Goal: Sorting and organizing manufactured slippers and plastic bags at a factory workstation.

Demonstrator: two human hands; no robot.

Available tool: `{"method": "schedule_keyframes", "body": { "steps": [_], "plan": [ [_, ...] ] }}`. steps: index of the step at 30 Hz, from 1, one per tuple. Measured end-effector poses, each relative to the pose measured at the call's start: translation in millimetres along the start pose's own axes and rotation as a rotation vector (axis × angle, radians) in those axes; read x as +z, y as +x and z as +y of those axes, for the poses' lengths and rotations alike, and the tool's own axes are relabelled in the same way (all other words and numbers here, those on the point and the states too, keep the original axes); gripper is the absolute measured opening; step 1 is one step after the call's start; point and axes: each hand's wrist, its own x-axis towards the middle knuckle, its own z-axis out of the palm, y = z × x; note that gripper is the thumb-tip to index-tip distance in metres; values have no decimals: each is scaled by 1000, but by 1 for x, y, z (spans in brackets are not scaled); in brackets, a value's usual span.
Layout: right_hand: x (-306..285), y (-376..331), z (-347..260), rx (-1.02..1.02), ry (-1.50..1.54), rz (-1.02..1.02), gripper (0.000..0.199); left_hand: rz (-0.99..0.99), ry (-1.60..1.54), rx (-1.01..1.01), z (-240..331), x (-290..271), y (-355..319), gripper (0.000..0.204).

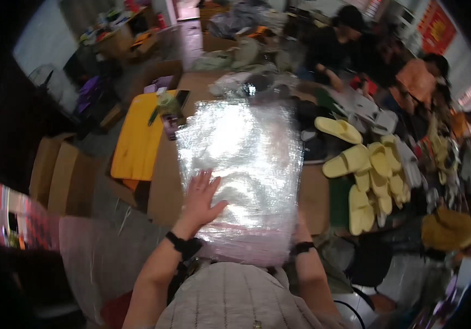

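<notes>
A stack of shiny, see-through plastic sheets or bags (241, 164) lies in front of me, strongly reflecting light, with a pinkish folded edge close to my body. Flat on its left part rests my left hand (202, 197), fingers stretched and thumb apart, holding nothing. My right hand (302, 227) is at the lower right edge of the stack; its fingers are hidden by the plastic, so its grip does not show. Both wrists wear black bands. Beyond the stack's upper left corner stands a bottle (168, 109) with a purplish lower part.
A yellow board (136, 137) with a green pen (152, 116) is to the left of the brown table (164, 192). Several pale yellow slippers (361, 211) are piled on the right. Cardboard boxes (71, 178) stand far left. Other people (334, 49) sit at the far right.
</notes>
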Motion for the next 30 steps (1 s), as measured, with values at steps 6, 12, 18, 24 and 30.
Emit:
{"method": "schedule_keyframes", "body": {
  "steps": [6, 12, 18, 24, 30],
  "plan": [
    [-56, 64, -53, -87, -390, 438, 40, -74, -27, 15, 21, -2, 24, 71],
    [-218, 48, -153, -541, -998, 1093, 43, -74, 8, 65, 25, 7, 32, 74],
    [-275, 35, -237, -353, -1124, 1116, 62, -100, 76, 79, 25, -2, 29, 76],
    [-347, 54, -268, -193, -1091, 948, 99, -132, 69, 75, 29, 7, 41, 75],
    [-346, 69, -261, 35, -1447, 958, 96, -141, 59, 76, 36, 12, 48, 74]
  ]
}}
